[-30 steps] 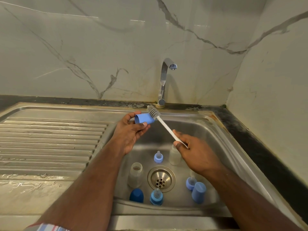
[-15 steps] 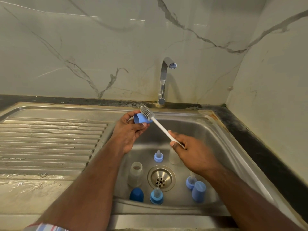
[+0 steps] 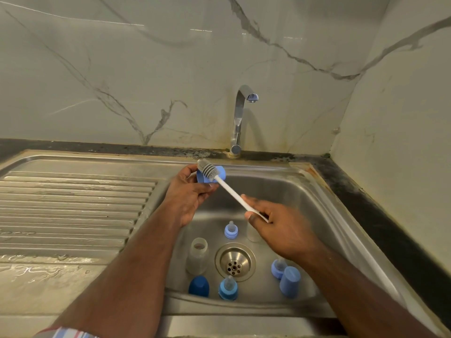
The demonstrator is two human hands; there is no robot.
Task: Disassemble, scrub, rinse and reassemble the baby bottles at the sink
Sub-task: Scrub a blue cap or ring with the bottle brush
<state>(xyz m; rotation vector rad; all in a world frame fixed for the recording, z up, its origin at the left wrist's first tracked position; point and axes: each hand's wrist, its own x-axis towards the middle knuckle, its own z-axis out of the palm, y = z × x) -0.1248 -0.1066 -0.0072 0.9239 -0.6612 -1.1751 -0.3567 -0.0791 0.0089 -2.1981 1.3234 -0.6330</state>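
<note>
Two hands work over the far left corner of the sink (image 3: 324, 191): the left hand (image 3: 188, 196) pinches a small blue cap (image 3: 220, 172) between thumb and curled fingers (image 3: 207, 190), while the right hand (image 3: 280, 224) grips the near end of a white bottle brush (image 3: 231, 193), whose grey bristled head lies across the cap's side. That cap looks like light, stiff plastic, probably slick once wet (no water runs from the tap (image 3: 240, 118) just now), so holding it by the rim and closed end, as here, seems soundest. Loose parts stand on the basin floor around the drain (image 3: 234, 261): a clear bottle (image 3: 198, 254), a teat collar (image 3: 231, 230), a dark blue cap (image 3: 199, 286), further blue pieces to the right.
</note>
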